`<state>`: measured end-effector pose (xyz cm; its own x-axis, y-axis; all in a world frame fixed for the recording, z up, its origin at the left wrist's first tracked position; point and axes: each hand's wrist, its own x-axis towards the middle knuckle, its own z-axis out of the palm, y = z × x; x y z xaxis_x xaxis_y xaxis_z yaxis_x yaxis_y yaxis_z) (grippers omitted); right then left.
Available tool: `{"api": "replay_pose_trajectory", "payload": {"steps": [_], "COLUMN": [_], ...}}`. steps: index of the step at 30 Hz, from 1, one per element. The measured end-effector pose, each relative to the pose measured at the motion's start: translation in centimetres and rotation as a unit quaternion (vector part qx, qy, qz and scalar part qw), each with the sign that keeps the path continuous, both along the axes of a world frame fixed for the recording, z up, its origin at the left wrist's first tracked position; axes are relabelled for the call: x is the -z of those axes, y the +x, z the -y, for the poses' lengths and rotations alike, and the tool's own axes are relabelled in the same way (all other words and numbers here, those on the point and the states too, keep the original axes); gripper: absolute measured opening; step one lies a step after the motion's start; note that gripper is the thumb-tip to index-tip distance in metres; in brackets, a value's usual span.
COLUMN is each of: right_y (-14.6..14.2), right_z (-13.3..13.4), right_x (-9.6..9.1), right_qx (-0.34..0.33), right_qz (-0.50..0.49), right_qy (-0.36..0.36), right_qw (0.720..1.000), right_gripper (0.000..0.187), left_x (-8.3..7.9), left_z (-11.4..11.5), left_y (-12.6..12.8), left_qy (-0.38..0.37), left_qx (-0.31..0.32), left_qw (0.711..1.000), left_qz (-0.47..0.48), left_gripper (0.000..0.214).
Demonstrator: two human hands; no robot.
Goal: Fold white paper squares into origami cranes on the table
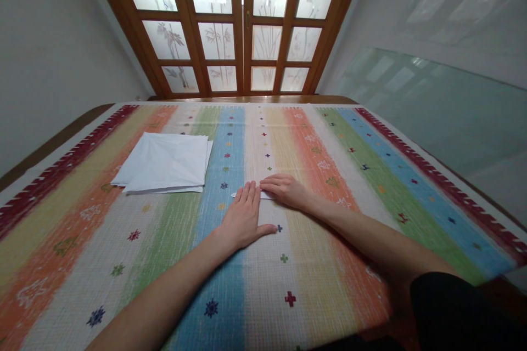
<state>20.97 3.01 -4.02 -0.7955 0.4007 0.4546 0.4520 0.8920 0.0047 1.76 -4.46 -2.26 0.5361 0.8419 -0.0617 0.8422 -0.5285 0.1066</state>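
Observation:
A small folded piece of white paper (267,195) lies on the striped tablecloth, mostly covered by my two hands. My left hand (244,215) presses flat over its left part, fingers stretched forward and thumb out to the right. From the right, my right hand (285,191) lies flat across the paper's other end, its fingertips touching or almost touching the left fingers. Only a white strip between the hands and a tip at the left show, so the paper's full shape is hidden.
A loose stack of white paper sheets (167,164) lies to the left, farther from me. The striped tablecloth (173,263) covers the table. Beyond the far edge stand wooden doors with glass panes (242,22). A glass panel (432,120) is by the right wall.

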Motion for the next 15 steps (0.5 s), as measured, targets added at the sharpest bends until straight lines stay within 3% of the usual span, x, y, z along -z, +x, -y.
{"api": "replay_pose_trajectory", "payload": {"steps": [8,15], "right_y": [1.9,2.4], "right_z": [1.6,2.2], "right_x": [-0.4,-0.9], "right_qx": [0.062,0.135], "right_qz": [-0.048,-0.067], "right_qy": [-0.06,-0.061], "right_qw": [0.995,0.987], "right_gripper": [0.024,0.025], "left_x": [-0.2,-0.4], "left_z": [0.1,0.1], "left_y": [0.1,-0.2], "left_qy": [-0.006,0.0], "left_qx": [-0.005,0.008], "left_qw": [1.0,1.0], "left_qz": [0.0,0.001], "left_gripper": [0.106,0.099]}}
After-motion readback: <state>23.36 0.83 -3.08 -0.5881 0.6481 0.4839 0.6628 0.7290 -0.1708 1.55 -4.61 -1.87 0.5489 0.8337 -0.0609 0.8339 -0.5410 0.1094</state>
